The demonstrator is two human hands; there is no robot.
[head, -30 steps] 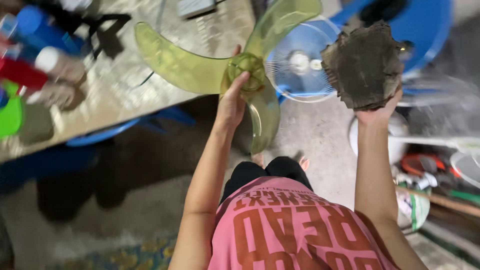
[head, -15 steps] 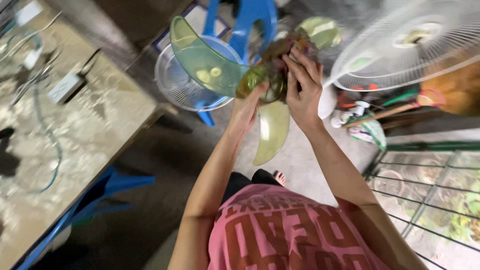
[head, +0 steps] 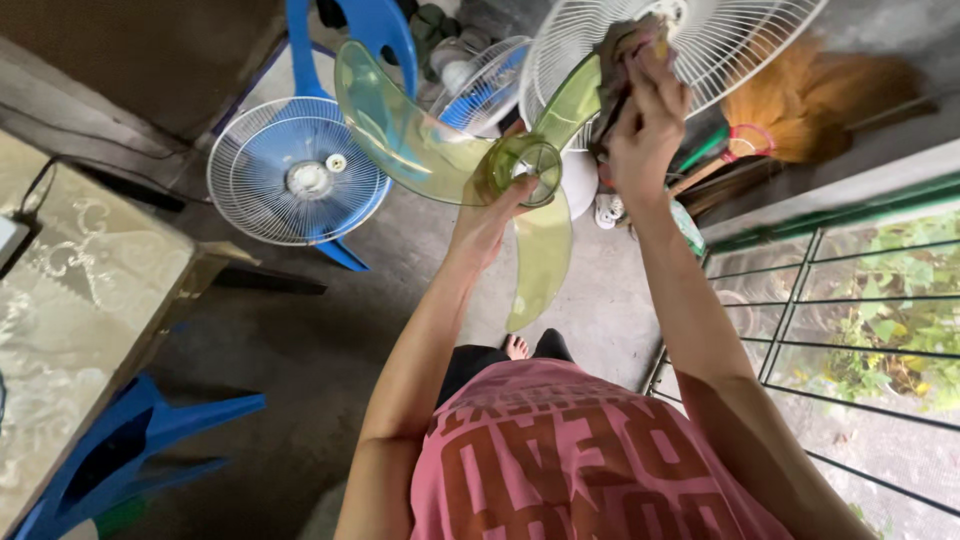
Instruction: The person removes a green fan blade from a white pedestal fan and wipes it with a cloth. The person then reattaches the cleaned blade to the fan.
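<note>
My left hand (head: 487, 222) grips the round hub of a translucent yellow-green three-blade fan propeller (head: 400, 125), held up in front of me. My right hand (head: 640, 125) presses a dirty brown rag (head: 618, 55) against the upper right blade, with the rag bunched under my fingers. One blade points down toward my knees, one sweeps up to the left, and the third is partly hidden by the rag and hand.
A blue fan with a wire grille (head: 295, 182) stands on the floor at left. A white fan grille (head: 700, 45) is behind my right hand, a straw broom (head: 820, 95) beside it. A patterned table (head: 75, 320), blue chair legs (head: 140, 440) and a green railing (head: 800, 300) surround me.
My view has swung right, away from the table. My right hand brought the rag from held aside onto the hub, then slid it out along the upper right blade.
</note>
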